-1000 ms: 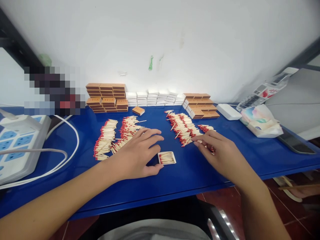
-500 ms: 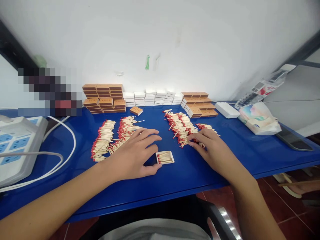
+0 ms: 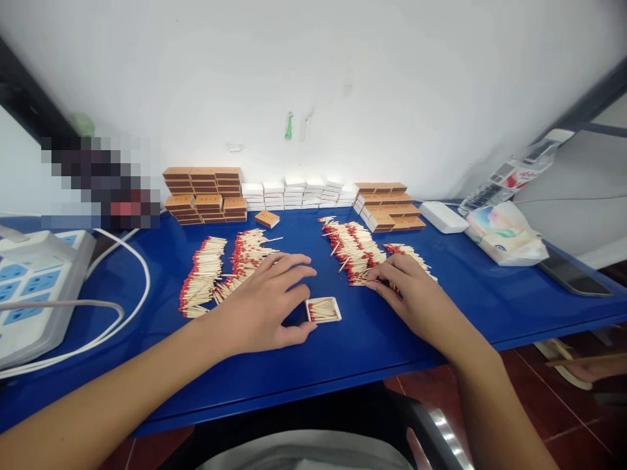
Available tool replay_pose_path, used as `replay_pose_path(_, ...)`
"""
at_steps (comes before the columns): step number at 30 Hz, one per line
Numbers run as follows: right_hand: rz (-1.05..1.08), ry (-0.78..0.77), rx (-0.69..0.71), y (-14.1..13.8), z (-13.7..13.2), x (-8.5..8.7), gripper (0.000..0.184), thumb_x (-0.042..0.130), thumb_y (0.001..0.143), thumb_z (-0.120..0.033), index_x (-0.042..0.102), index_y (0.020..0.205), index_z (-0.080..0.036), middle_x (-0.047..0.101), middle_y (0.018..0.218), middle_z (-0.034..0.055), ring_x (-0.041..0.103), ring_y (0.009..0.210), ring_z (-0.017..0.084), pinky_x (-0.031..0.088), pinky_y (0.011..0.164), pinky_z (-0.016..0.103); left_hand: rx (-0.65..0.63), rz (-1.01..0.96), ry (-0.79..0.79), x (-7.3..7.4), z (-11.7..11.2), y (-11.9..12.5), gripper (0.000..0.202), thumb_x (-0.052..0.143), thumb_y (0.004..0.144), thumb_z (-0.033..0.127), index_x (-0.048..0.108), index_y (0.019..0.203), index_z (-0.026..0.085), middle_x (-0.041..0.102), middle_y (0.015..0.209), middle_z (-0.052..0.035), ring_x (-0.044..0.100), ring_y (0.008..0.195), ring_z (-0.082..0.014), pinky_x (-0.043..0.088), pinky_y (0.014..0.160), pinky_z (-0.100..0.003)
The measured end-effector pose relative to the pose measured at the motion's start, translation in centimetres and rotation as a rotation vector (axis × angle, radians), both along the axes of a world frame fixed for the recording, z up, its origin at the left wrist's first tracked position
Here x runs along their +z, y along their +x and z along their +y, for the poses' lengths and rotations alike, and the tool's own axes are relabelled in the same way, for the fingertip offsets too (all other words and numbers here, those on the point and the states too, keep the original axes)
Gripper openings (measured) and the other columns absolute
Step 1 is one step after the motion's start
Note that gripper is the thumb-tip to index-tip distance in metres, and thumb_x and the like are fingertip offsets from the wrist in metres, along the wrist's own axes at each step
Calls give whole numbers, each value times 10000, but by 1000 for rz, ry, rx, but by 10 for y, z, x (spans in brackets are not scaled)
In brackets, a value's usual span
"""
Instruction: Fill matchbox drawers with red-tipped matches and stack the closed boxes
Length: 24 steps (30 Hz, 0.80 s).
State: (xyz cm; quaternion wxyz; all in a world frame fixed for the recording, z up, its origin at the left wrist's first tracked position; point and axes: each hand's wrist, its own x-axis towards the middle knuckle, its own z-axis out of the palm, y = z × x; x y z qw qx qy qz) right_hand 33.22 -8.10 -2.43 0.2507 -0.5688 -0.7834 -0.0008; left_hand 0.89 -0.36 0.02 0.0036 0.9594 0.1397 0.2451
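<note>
A small white matchbox tray (image 3: 332, 312) lies flat on the blue table, holding a layer of red-tipped matches (image 3: 321, 308). My left hand (image 3: 264, 303) rests at its left end, thumb and index finger on either side of that end, the other fingers stretched out above. At the near end of the right-hand match heap (image 3: 360, 251), my right hand (image 3: 409, 281) has thumb and index finger pinched together on a match (image 3: 358, 284). Some matches beside it are covered by my fingers. A smaller match pile (image 3: 416, 253) shows just behind that hand.
Two more match heaps (image 3: 204, 267) lie at left. Along the wall stand brown matchboxes (image 3: 203, 189), white trays (image 3: 294, 196) and more brown boxes (image 3: 386, 205); one box (image 3: 267, 219) lies alone. A power strip (image 3: 39, 287) with cables is left; tissues (image 3: 507, 235) and a phone (image 3: 578, 271) right.
My right hand has shifted slightly left and down at the edge of the heap, its fingertips now closed on a match. My left hand and the tray have stayed put.
</note>
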Motion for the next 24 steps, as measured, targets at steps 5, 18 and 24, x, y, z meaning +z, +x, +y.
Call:
replay_pose_path(5,-4,48,4,-2,-4,2,126,564,1130,-288,661,1065,-242,654,1064,80,637,1025,266,533,967,452,1,-3,2,0,-1,0,213,708,1009,391,721,975,181,752,1404,-169,599,1477,-398,487,1242,-622)
replay_pose_path(18,-60,44,-29,10,-7,0,114,590,1112,-279,655,1024,-245,646,1059,83,611,1064,291,525,953,468,-1,-7,0,1,-1,1,218,711,1009,388,727,983,172,754,1398,-171,603,1473,-398,484,1242,-629)
replay_pose_path(24,-58,32,-21,12,-8,0,124,591,1112,-283,643,1005,-247,643,1051,78,600,1043,289,509,958,471,-12,-14,5,1,-1,1,218,712,1006,383,727,977,168,759,1381,-175,612,1459,-400,496,1228,-629)
